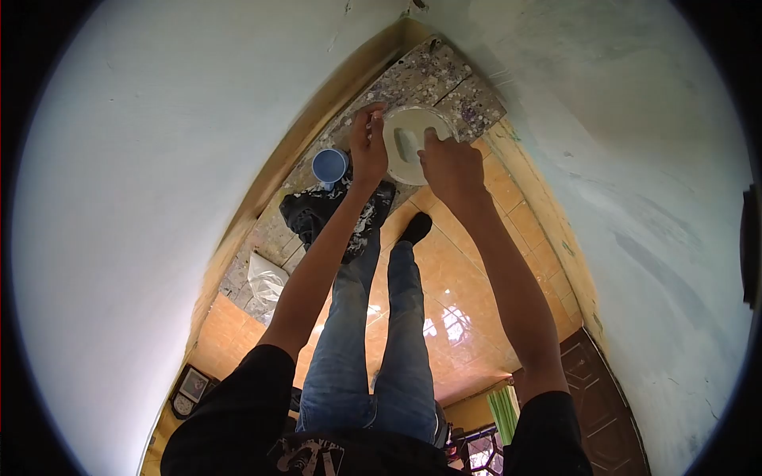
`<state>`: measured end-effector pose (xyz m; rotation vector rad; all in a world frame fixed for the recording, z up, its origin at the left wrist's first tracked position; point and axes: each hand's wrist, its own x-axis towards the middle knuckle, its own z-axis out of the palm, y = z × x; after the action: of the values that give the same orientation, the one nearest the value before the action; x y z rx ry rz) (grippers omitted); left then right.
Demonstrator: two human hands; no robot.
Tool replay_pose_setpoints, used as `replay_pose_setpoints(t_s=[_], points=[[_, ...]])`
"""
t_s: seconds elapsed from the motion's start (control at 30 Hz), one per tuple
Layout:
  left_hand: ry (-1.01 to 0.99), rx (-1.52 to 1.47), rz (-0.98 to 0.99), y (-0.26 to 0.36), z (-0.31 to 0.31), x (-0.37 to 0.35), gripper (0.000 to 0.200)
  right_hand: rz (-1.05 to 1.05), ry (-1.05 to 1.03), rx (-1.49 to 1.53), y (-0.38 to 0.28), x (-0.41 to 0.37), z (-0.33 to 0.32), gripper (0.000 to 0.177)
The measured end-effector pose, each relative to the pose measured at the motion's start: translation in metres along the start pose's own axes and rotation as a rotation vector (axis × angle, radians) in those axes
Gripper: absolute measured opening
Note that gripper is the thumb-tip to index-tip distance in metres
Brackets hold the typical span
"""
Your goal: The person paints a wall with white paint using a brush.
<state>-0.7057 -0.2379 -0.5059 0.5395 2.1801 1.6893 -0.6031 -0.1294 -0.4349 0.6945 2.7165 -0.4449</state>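
Observation:
A round white tub [388,119] holding a pale, creamy mixture [409,170] stands on a paint-spattered board. My left hand [369,149] is at the tub's left side, its fingers bent at the rim. Over the right part of the tub, my right hand [454,165] is closed in a fist, with the forefinger side toward the mixture. What it grips is hidden by the fingers. A greyish oval patch shows in the mixture beside it. Left of my left hand stands a blue mug [330,165], its handle toward me.
The spattered board [468,103] fills the corner between two pale walls [635,159]. A black plastic bag [302,213] spotted with white lies below the mug, and a white bag [267,278] lies farther left. Glossy orange tiles [468,262] lie below, with a dark door [599,389] at lower right.

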Motion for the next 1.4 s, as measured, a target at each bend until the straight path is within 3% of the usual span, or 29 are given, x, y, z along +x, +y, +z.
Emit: replay_pose_setpoints(t_s=[0.33,0.5,0.67,0.83,0.93,1.07,1.4], points=[[-0.029,-0.014,0.003,0.003,-0.003,-0.001,0.025,-0.049,0.088,-0.03,0.001,0.029,0.026,0.019],[0.0,0.025,0.125,-0.008,0.0,-0.003,0.026,-0.042,0.135,-0.035,-0.004,0.032,0.027,0.012],[0.027,-0.003,0.143,-0.017,0.002,-0.005,0.026,-0.018,0.069,-0.059,-0.007,0.035,0.026,0.011],[-0.003,-0.017,0.013,0.005,-0.002,-0.003,0.026,-0.052,0.088,-0.075,-0.011,0.035,0.028,0.01],[0.01,-0.005,-0.013,0.011,-0.003,-0.004,0.026,-0.028,0.067,-0.045,-0.012,0.037,0.031,0.009],[0.041,-0.048,0.118,-0.011,0.002,-0.007,0.026,0.014,0.045,-0.041,-0.012,0.038,0.032,0.01],[-0.002,-0.044,-0.055,0.014,-0.003,-0.005,0.025,0.025,0.048,-0.014,-0.013,0.04,0.031,0.01]])
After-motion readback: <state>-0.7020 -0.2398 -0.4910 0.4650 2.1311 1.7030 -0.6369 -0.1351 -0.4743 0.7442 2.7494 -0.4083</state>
